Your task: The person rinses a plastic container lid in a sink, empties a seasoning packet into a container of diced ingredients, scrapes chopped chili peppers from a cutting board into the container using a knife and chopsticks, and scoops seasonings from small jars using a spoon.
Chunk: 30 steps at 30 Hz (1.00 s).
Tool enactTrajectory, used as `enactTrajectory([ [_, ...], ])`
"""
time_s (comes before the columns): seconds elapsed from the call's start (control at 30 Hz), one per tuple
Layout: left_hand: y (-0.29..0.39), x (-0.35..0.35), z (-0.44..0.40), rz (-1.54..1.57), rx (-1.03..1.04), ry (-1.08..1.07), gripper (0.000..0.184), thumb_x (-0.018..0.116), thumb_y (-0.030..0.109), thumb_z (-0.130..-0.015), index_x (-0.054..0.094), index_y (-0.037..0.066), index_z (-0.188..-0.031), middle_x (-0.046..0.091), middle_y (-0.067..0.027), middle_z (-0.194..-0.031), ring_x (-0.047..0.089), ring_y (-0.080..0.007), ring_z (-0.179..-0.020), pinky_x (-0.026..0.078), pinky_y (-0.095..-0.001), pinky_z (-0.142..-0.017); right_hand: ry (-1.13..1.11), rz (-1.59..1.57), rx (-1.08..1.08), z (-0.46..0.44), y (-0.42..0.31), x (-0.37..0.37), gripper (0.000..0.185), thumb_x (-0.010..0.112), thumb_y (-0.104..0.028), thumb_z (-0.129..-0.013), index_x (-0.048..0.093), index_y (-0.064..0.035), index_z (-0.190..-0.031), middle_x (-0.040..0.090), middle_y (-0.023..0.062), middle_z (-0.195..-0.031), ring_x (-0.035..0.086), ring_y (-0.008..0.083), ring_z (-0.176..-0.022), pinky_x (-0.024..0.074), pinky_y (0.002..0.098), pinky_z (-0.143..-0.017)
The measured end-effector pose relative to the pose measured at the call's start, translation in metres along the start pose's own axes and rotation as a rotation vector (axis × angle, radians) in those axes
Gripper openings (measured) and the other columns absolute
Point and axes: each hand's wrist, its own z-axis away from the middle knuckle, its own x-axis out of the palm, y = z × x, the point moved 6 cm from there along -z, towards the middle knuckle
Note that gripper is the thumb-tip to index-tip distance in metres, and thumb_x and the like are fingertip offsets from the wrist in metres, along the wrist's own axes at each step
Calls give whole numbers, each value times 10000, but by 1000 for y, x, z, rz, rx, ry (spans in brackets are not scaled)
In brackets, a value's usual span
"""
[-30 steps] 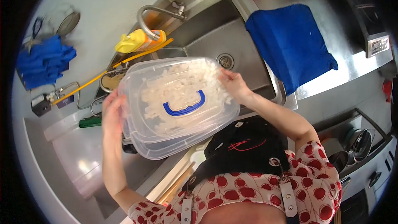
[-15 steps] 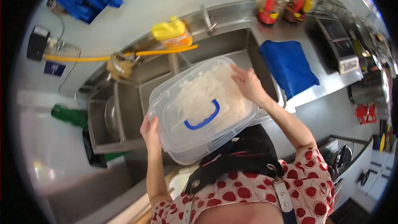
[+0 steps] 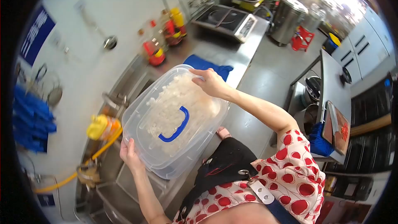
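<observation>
A clear plastic box (image 3: 166, 120) with a lid and a blue handle (image 3: 176, 126) is held up in front of the black apron. White chunky pieces show through the lid. My left hand (image 3: 132, 155) grips the box at its lower left edge, thumb on the lid's rim. My right hand (image 3: 209, 84) holds the far right edge, its fingers over the rim. Just beyond the box a blue cloth (image 3: 209, 66) lies on the steel counter, partly hidden by the box.
The steel sink (image 3: 120, 191) is at lower left, beside a yellow bottle (image 3: 103, 127) and a yellow hose (image 3: 108, 144). Bottles with red labels (image 3: 154, 53) and a cooktop (image 3: 226, 20) line the counter. At right stands a steel table (image 3: 336, 87) with a cutting board (image 3: 340, 128).
The view has turned right, away from the sink toward the counter and the aisle. Both hands have carried the box along, and it now hangs past the sink's right part, near the counter edge.
</observation>
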Motion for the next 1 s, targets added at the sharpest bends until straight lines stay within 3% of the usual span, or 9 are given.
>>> enactTrajectory([
  [0.07, 2, 42, -26, 11, 11, -34, 320, 512, 29, -869, 521, -55, -1178, 595, -119, -1115, 582, -193, -1000, 440, -305, -892, 35, -24, -59, -22, 12, -28, 399, 559, -248, -873, 557, -108, -1247, 590, 310, -1014, 538, 409, -1039, 440, 434, -909],
  [0.17, -18, 112, -77, -5, -21, -160, 312, 503, 30, -874, 521, -58, -1173, 599, -121, -1106, 582, -197, -1002, 442, -311, -893, 84, -17, 92, -50, 53, -86, 396, 539, -254, -878, 559, -119, -1250, 603, 287, -1013, 508, 389, -1087, 433, 431, -921],
  [0.43, -89, 231, -203, -11, -90, -292, 306, 519, 36, -872, 531, -61, -1162, 603, -125, -1111, 587, -193, -996, 446, -307, -888, 168, 51, 170, -129, 141, -161, 410, 540, -259, -878, 554, -94, -1253, 617, 260, -976, 520, 382, -1036, 440, 432, -898],
  [0.67, -127, 274, -259, -22, -133, -371, 288, 537, 39, -870, 547, -52, -1144, 615, -113, -1096, 591, -189, -986, 449, -300, -881, 218, 4, 260, -167, 205, -154, 408, 549, -274, -880, 548, -135, -1263, 589, 309, -948, 556, 417, -958, 461, 458, -856],
  [0.9, -201, 246, -272, -148, -245, -302, 332, 558, 64, -871, 536, -41, -1185, 606, -105, -1124, 584, -170, -1003, 440, -289, -885, 214, 137, 360, -165, 251, -107, 426, 572, -315, -864, 537, -240, -1281, 494, 317, -978, 590, 446, -849, 496, 465, -778],
  [1.0, -179, 247, -265, -381, -198, -221, 412, 634, 170, -851, 536, -55, -1182, 631, -58, -922, 581, -128, -805, 458, -271, -741, 254, 97, 276, -169, 276, -94, 458, 608, -317, -843, 524, -251, -1289, 454, 289, -1023, 588, 419, -822, 492, 447, -765],
])
